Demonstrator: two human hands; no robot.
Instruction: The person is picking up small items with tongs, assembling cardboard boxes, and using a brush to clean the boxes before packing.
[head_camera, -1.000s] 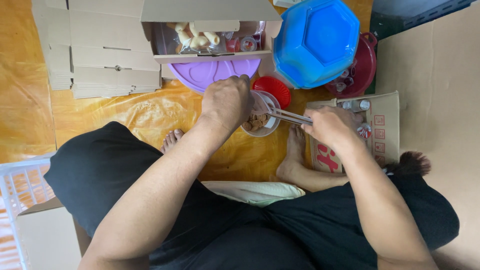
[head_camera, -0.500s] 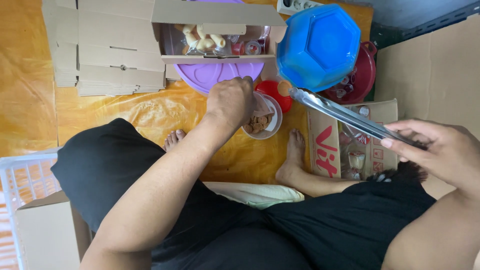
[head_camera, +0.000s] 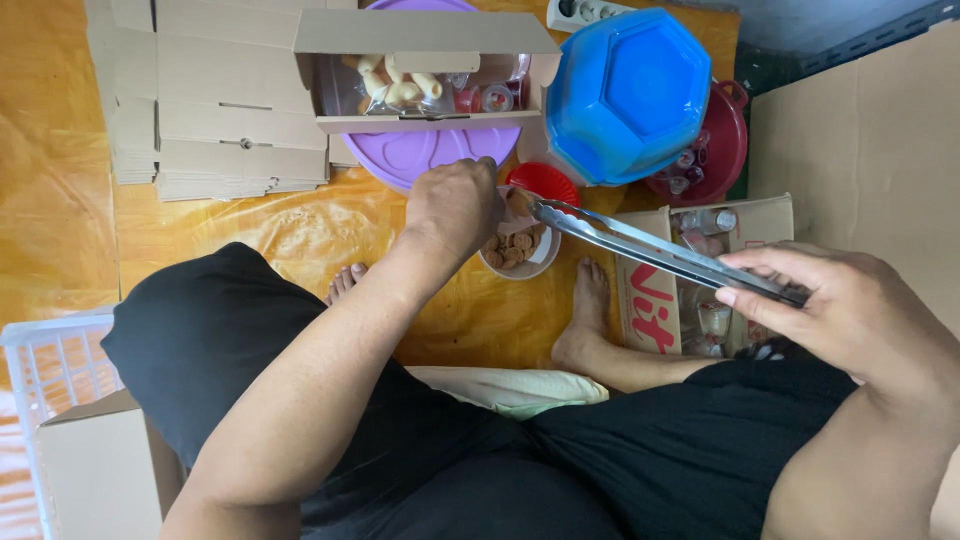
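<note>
Metal tongs sit pinched in your right hand, their tips closed on a brown cookie over the small clear cup. Your left hand curls around that cup's rim, steadying it on the orange floor sheet, just beside the red lid and blue bowl.

We see shiny metal tongs, a glossy blue plastic bowl, and dull brown cardboard boxes.
</note>
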